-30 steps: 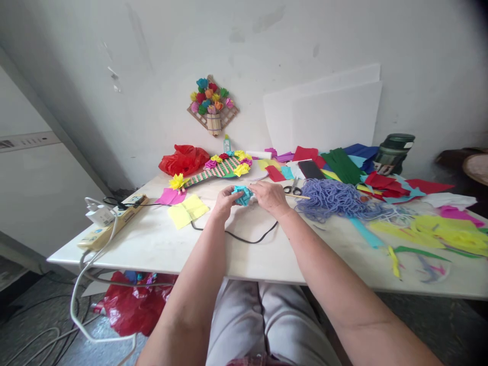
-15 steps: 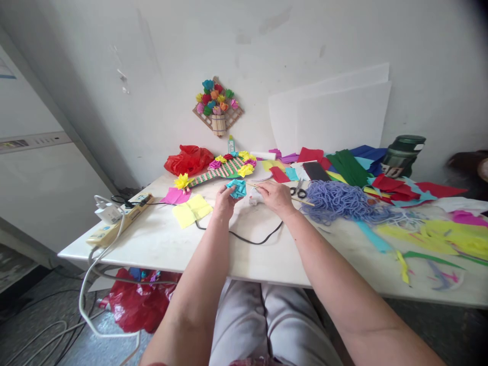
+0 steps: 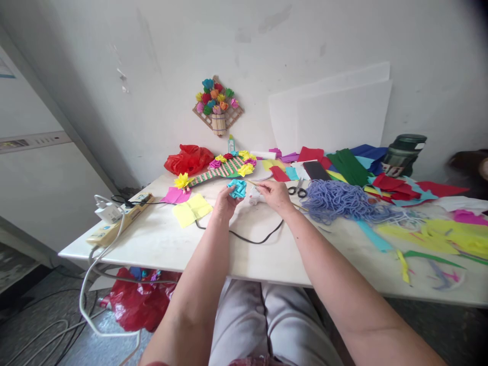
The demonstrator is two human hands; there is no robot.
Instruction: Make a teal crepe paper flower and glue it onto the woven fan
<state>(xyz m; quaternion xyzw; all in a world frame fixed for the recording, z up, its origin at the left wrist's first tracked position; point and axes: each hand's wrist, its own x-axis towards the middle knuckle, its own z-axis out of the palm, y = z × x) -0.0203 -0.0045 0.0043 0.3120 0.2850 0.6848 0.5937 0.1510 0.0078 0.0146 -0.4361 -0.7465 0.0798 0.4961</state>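
Note:
My left hand [image 3: 224,202] is closed around a blue crinkled-paper flower [image 3: 238,188], fingers at its base and side. My right hand [image 3: 276,195] pinches a thin wooden stick [image 3: 302,207], whose tip points toward the flower. Whether the tip touches the paper I cannot tell. A small whitish object [image 3: 254,196], partly hidden, lies between the hands; it may be the head of a glue gun. Behind the hands rests a green, striped, lute-shaped board [image 3: 213,172] trimmed with paper flowers. Scissors [image 3: 297,191] lie just right of my right hand.
Blue-purple yarn [image 3: 335,201] and coloured paper pieces [image 3: 348,168] spread across the right side. A power strip [image 3: 120,221] sits at the left edge. A black cable [image 3: 251,241] loops in front of the hands. A dark flask [image 3: 403,156] stands at the back right.
The stick in my right hand has tilted, its back end dropping and shifting left. My left hand and the blue flower stay nearly in place, the flower turned slightly.

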